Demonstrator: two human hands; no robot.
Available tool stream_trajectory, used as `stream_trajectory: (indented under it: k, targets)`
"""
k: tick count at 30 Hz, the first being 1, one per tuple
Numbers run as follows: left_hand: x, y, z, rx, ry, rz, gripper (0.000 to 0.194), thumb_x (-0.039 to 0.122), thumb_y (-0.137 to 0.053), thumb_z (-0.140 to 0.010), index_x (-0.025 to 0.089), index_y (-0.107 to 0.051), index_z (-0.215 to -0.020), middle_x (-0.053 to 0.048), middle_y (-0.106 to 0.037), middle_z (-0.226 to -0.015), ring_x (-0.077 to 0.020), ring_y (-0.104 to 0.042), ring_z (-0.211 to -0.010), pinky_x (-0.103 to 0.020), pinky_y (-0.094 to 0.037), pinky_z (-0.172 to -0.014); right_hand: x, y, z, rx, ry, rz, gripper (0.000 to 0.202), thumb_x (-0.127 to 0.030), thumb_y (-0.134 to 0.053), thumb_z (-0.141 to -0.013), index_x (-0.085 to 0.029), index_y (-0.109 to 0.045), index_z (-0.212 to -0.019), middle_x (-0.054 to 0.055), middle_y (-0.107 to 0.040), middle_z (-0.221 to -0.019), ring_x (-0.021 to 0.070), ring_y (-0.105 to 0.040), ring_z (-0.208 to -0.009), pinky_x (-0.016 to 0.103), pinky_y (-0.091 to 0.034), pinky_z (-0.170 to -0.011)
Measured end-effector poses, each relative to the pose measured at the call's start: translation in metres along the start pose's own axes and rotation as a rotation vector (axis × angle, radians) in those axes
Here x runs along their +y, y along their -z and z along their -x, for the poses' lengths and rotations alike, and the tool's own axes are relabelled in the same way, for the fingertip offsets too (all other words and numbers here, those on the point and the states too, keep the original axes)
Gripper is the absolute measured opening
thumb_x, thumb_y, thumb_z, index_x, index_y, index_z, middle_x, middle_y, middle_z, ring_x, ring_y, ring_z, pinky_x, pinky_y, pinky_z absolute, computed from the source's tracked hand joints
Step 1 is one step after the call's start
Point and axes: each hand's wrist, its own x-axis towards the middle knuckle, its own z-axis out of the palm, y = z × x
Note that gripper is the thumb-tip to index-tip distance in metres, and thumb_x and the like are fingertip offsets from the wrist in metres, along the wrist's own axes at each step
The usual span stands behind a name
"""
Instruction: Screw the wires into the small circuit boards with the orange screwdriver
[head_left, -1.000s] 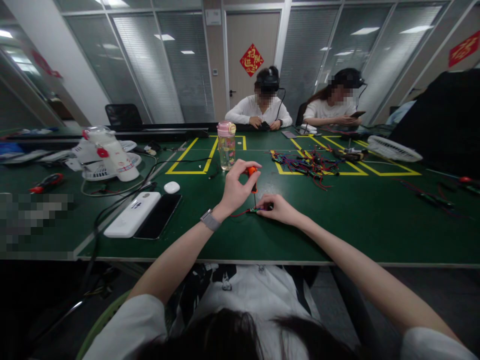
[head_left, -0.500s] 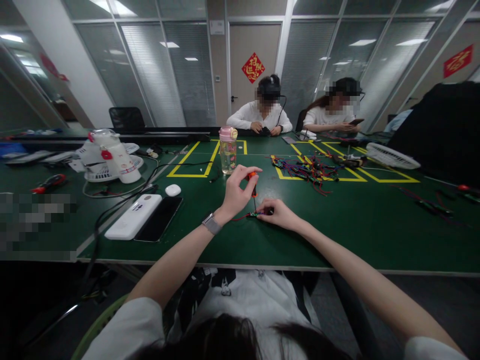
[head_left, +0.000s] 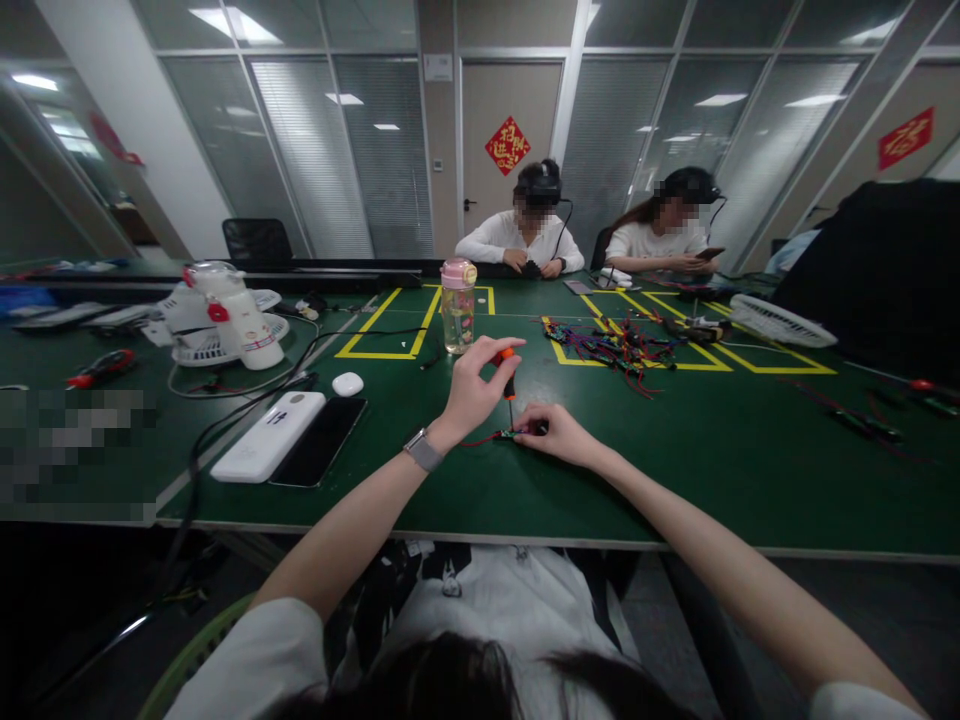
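The largest thing is the green table (head_left: 720,480), which has yellow tape lines on it. Behind its far side sit two persons (head_left: 517,235) (head_left: 652,235), and the one on the right holds a phone. At the right part of the table lies a tangled pile of wired boards (head_left: 619,342). A pink-lidded bottle (head_left: 458,315) stands upright, just beyond the left hand (head_left: 474,388). At the left, a white power bank (head_left: 266,438) and a black phone (head_left: 319,442) lie side by side, both slanting away from the person.

The left hand has its thumb and fingers clamped on the handle of an orange-and-black screwdriver (head_left: 510,384). The long axis of this screwdriver is nearly vertical: the handle is on top, leaning slightly to the left, and the thin shaft points down to the board.

The right hand (head_left: 553,434) rests low near the table, its thumb and forefinger pressed together at the right end of the board; its other fingers are partly hidden. The small green circuit board (head_left: 507,435) is on the table in front of the person, between the two hands. Its long axis runs from left to right, and a thin red wire (head_left: 480,441) goes out from its left end.
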Motion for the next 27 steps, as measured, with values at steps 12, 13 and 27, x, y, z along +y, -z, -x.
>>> stream_trajectory:
  k: [12, 13, 27]
  targets:
    - [-0.0035, -0.0038, 0.0022, -0.125, 0.078, 0.202, 0.033, 0.028, -0.045, -0.096, 0.023, -0.053, -0.128, -0.007, -0.064, -0.111, -0.0123, -0.065, -0.083, -0.027, -0.053, -0.077, 0.0015, -0.0001, -0.0003, -0.008, -0.001, -0.005, 0.013, -0.024, -0.068, -0.076, -0.015, -0.072, -0.083, 0.003, -0.062, -0.075, 0.0131, -0.056, -0.065, 0.026, -0.046, -0.062]
    - [-0.0032, -0.0047, 0.0024, -0.107, 0.082, 0.187, 0.031, 0.029, -0.049, -0.094, 0.023, -0.056, -0.124, -0.006, -0.065, -0.106, -0.012, -0.065, -0.08, -0.026, -0.053, -0.075, 0.0012, 0.0, -0.0003, -0.009, 0.0, -0.005, 0.012, -0.024, -0.068, -0.076, -0.015, -0.072, -0.083, 0.003, -0.062, -0.075, 0.0129, -0.055, -0.065, 0.026, -0.046, -0.062]
    - [0.0028, -0.0026, 0.0009, -0.091, 0.009, 0.083, 0.025, 0.024, -0.05, -0.093, 0.023, -0.06, -0.116, -0.005, -0.061, -0.099, -0.0134, -0.06, -0.086, -0.027, -0.05, -0.078, 0.0031, -0.0014, -0.0007, -0.001, -0.002, -0.018, 0.014, -0.026, -0.068, -0.075, -0.016, -0.072, -0.083, 0.003, -0.062, -0.075, 0.0133, -0.055, -0.065, 0.026, -0.046, -0.062]
